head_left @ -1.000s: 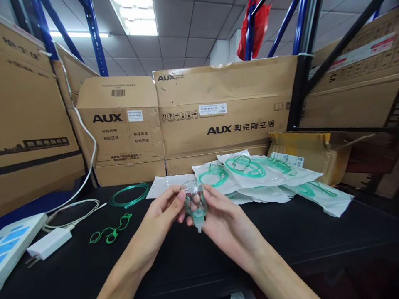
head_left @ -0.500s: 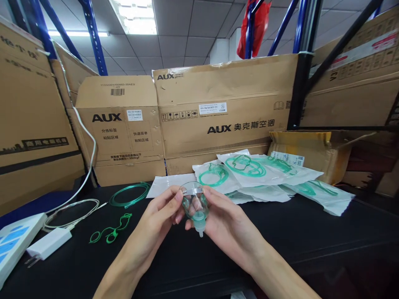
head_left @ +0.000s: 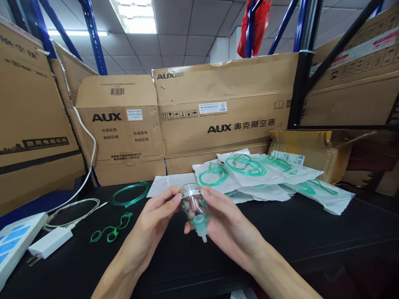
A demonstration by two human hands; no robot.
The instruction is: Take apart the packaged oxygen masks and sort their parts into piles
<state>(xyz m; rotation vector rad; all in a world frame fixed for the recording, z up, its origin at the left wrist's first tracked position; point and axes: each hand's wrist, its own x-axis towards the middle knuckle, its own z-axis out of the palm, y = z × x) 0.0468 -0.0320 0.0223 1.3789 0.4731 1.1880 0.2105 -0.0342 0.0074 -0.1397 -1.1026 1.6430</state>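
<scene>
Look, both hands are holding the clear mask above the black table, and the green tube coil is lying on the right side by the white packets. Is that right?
Not quite. The head view shows the green tube coil on the left side of the black table, away from the white packets. Both the left hand and right hand do hold the clear mask.

clear glossy plastic mask (head_left: 193,203), matt black tabletop (head_left: 311,232), brown cardboard boxes (head_left: 224,108), smooth white sealed pouches (head_left: 268,178)

Bright ceiling panel (head_left: 134,16) glares; edges look perhaps warped.
</scene>
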